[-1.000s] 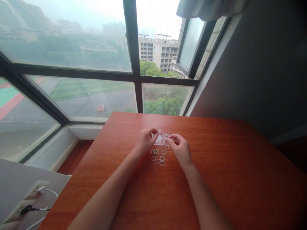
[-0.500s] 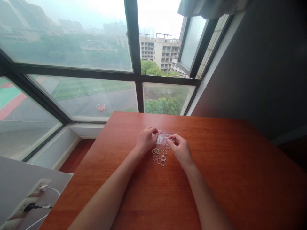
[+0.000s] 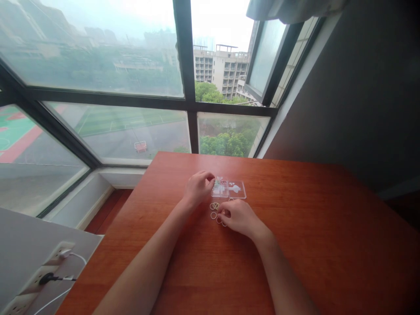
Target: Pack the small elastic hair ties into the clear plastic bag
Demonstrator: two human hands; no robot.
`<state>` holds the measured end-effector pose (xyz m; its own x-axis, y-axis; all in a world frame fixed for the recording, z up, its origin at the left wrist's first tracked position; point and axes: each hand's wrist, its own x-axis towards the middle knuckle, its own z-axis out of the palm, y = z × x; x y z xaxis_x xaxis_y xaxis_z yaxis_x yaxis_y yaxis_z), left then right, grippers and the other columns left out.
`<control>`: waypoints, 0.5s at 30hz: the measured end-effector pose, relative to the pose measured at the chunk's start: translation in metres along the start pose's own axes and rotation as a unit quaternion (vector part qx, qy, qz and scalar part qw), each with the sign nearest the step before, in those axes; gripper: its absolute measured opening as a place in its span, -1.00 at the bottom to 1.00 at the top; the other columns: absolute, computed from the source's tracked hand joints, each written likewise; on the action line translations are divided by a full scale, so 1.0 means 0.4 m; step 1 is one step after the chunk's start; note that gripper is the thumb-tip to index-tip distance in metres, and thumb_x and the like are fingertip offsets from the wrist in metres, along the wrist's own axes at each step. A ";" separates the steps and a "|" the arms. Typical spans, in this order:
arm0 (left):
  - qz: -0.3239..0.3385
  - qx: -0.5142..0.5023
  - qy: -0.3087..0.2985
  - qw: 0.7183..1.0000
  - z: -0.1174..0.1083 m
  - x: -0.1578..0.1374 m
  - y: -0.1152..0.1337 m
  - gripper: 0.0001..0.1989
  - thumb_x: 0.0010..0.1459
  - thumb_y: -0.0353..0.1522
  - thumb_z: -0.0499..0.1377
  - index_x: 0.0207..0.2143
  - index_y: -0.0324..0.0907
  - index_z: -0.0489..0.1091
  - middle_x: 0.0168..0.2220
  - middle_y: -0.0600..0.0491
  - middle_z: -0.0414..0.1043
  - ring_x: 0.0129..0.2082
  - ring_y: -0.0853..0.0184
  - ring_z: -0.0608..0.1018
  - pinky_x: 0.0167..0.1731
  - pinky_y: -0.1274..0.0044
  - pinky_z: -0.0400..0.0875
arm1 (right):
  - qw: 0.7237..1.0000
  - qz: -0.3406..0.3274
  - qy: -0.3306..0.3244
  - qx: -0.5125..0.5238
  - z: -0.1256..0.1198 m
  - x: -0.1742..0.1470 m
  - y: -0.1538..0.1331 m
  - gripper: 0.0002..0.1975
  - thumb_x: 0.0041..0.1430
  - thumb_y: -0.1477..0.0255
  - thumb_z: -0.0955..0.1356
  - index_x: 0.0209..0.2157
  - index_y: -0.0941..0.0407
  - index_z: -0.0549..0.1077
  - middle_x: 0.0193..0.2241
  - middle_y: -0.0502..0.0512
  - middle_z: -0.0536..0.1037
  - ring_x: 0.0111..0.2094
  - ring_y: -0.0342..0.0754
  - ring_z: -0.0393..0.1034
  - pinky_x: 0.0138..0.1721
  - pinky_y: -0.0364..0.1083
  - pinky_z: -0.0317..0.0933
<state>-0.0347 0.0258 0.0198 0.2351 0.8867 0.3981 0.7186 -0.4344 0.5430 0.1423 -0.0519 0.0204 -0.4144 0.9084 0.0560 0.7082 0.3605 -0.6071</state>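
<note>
Head view: red-brown wooden table (image 3: 295, 245), broad bare wood right of and before the hands, left edge dropping toward a white ledge with power sockets (image 3: 36, 284). Left hand (image 3: 197, 189), fingers curled, touching the left end of a clear plastic case (image 3: 229, 189), lying open and flat near the far edge. Right hand (image 3: 239, 216) palm down, fingertips narrowed over small loose rings (image 3: 214, 210) just before the case; grip not discernible. Beyond, dark-framed window (image 3: 188, 87), grey wall (image 3: 361, 87) at right.
</note>
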 end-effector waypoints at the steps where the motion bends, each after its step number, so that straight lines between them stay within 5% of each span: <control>1: 0.000 -0.003 0.001 1.000 -0.001 0.001 -0.001 -0.88 0.11 -0.38 0.13 -0.39 -0.15 0.47 -0.41 0.07 0.46 -0.47 0.40 0.41 -0.44 0.57 0.22 | 1.000 -0.009 -0.017 -0.011 -0.001 -0.001 -0.001 -0.87 0.04 0.45 0.35 -0.41 -0.02 0.57 -0.54 -0.07 0.54 -0.49 -0.15 0.37 -0.43 -0.20 0.08; 15: 0.012 -0.012 -0.021 1.000 0.006 -0.001 -0.006 -0.87 0.12 -0.40 0.11 -0.36 -0.18 0.47 -0.41 0.06 0.45 -0.45 0.41 0.41 -0.44 0.59 0.22 | 0.992 0.017 -0.060 -0.112 0.003 -0.001 -0.006 -0.87 0.07 0.40 0.32 -0.39 -0.01 0.53 -0.47 -0.07 0.56 -0.38 -0.13 0.39 -0.40 -0.19 0.01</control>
<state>-0.0348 0.0270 0.0166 0.2792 0.8816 0.3805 0.6973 -0.4586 0.5510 0.1402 -0.0532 0.0209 -0.4436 0.8939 -0.0649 0.8267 0.3801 -0.4147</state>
